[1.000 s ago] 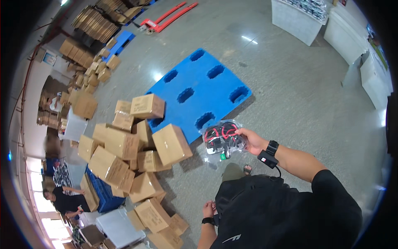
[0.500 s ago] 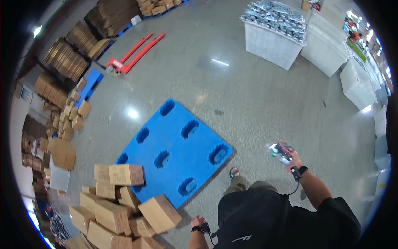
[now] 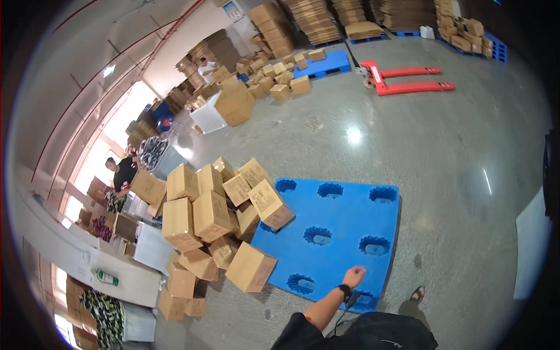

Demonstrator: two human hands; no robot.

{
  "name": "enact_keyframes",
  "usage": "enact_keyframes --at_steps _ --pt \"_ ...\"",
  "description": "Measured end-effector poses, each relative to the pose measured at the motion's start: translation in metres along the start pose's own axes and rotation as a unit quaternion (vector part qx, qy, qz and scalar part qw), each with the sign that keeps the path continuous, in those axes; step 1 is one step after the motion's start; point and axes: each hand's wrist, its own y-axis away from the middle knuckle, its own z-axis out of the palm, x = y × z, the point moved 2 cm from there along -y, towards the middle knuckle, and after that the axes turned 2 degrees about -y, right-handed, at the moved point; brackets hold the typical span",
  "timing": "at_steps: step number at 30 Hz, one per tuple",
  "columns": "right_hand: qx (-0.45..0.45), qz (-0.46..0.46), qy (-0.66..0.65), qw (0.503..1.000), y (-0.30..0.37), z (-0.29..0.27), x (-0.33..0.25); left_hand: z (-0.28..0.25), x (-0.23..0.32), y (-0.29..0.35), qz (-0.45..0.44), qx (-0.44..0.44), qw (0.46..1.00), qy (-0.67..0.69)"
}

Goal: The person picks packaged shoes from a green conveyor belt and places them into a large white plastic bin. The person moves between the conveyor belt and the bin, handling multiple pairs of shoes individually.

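Note:
My left hand (image 3: 354,276), with a black strap and a small cabled device on its wrist, hangs in the air above the near right part of the blue plastic pallet (image 3: 350,210). Its fingers are curled in; I see nothing in them. Left of the pallet lies a heap of brown cardboard cartons (image 3: 211,214), tilted and stacked loosely. One carton (image 3: 271,204) overlaps the pallet's left edge, and another carton (image 3: 251,267) sits by its near left side. My right hand is out of view.
A red pallet jack (image 3: 402,81) stands on the far floor. Beyond the heap are more small cartons (image 3: 280,90) next to another blue pallet (image 3: 326,63). A worker in dark clothing (image 3: 123,173) stands at the left near white bins (image 3: 153,248). My sandalled foot (image 3: 417,293) is right of the pallet.
The view has swung to the left, bringing the carton heap and workers further in. My right hand, which held a clear bag of small parts, has left the view. My left hand now extends over the pallet.

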Motion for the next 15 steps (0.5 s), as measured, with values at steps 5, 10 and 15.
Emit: enact_keyframes --at_steps 5,10,15 --pt "-0.067 0.009 0.067 0.995 -0.199 0.078 -0.129 0.062 -0.065 0.006 -0.232 0.024 0.972 0.006" --pt "-0.12 -0.003 0.128 0.984 -0.371 0.18 -0.218 0.069 -0.056 -0.037 -0.257 0.025 0.947 -0.19" --pt "-0.161 0.0 0.171 0.972 -0.524 0.293 -0.277 0.093 -0.035 -0.115 -0.396 0.135 0.908 -0.015"
